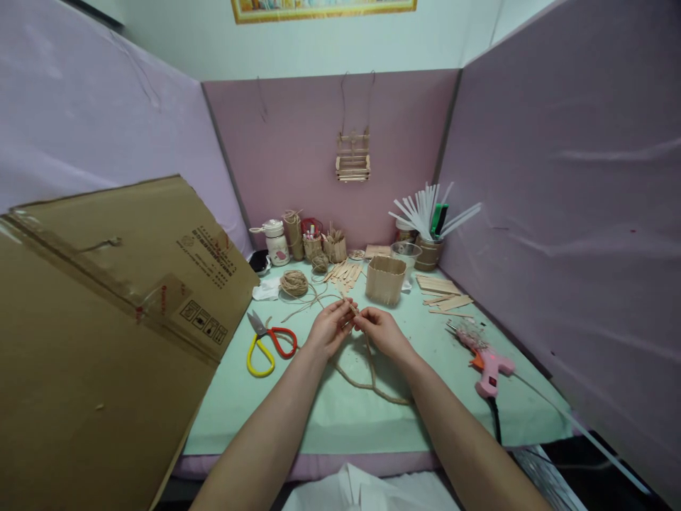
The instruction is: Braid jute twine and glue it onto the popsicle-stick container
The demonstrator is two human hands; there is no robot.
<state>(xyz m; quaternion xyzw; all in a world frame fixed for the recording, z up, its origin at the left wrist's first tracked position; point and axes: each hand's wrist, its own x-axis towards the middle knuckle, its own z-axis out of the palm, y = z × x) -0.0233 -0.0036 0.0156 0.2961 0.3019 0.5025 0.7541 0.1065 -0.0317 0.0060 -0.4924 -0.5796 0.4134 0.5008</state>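
Note:
Near the middle of the green table, my left hand (333, 328) and my right hand (384, 331) meet, fingers pinched on strands of brown twine. A thicker twine cord (373, 387) hangs from between them and curves over the cloth beneath my forearms. Thin strands run back to a ball of twine (294, 283) behind my left hand. Scissors (260, 333) with one red and one yellow handle lie partly open to the left. Just behind my right hand stands a box of wooden sticks (386, 281).
A large cardboard box (106, 319) leans in at the left. A pink glue gun (489, 365) with a cord lies at the right. Loose wooden sticks (444, 291), cups of supplies and a white bottle (277, 245) line the back. A stick-built swing (353, 157) hangs on the wall.

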